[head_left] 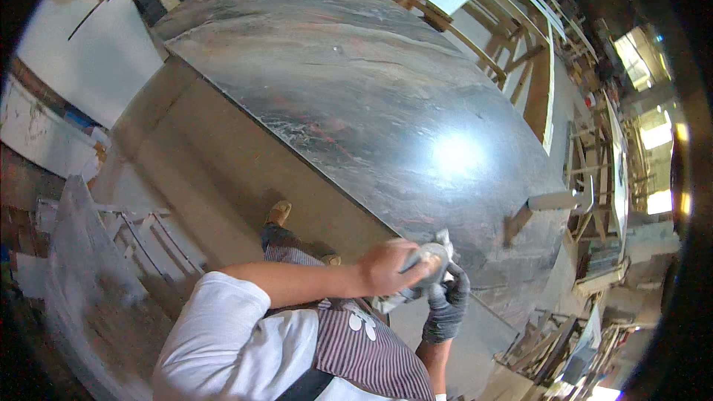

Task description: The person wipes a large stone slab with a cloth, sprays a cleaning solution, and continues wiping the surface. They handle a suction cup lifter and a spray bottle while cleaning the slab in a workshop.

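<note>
A large polished stone slab, grey with brown and reddish streaks, stretches out in front of me. At its near edge my two hands are close together. My left hand, bare, has its fingers closed around a grey, rounded object whose kind I cannot make out. Crumpled whitish material sticks out beside that object. In a dark grey glove, my right hand has its fingers bent against the same bundle from the right. What lies between the palms is hidden.
A pale cylindrical thing is on the slab's right part. White panels stand at the left. Wooden frames run along the far right side. A grey slab leans at the lower left. Brown floor borders the slab's edge.
</note>
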A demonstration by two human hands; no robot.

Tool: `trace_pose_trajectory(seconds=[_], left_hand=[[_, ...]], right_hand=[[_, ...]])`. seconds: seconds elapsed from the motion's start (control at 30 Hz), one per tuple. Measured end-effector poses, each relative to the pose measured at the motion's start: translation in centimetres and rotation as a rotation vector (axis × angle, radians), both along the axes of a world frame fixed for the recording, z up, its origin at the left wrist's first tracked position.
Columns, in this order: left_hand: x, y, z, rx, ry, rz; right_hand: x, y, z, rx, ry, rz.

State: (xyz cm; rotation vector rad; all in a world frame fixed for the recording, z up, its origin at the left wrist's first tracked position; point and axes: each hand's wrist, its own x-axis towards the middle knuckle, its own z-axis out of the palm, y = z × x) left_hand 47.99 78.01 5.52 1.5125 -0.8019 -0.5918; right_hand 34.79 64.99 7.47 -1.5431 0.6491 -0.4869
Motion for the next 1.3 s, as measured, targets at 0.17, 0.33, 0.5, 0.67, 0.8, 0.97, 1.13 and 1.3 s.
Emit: trace_pose_trajectory(seconds=[0.17,0.33,0.5,0.67,0.8,0.97,1.13,1.3], left_hand=[[-0.7,-2.6,2.6,-0.231,-0.323,0.020],[-1.1,-6.0,-0.2,-0.378,-0.361,-0.009],[0.0,-7.6,-5.0,-0.053,-0.508,0.038],[-1.6,-7.4,-7.1,-0.030,-0.707,-0.181],[-0.5,-10.3,-7.3,0.052,-0.516,-0.394],[0.6,-9.2,-8.3,0.085,-0.703,-0.164],[2.7,-4.5,-9.4,0.032,-0.732,-0.106],[10.9,5.8,-6.6,0.325,-0.715,-0.054]], right_hand=[[-2.4,-4.1,-0.8,0.133,0.079,0.036],[-4.0,-8.0,0.2,0.258,-0.134,0.023],[-7.4,-12.8,-1.0,0.677,-0.393,0.015],[-4.9,-14.8,-3.9,0.699,-0.322,0.153],[-2.1,-16.4,-7.4,0.212,0.063,-0.158],[1.4,-17.6,-3.7,0.073,-0.058,-0.099],[5.0,-13.7,3.9,0.101,-0.212,-0.308],[8.2,-18.5,-6.7,-1.671,0.932,0.140]])
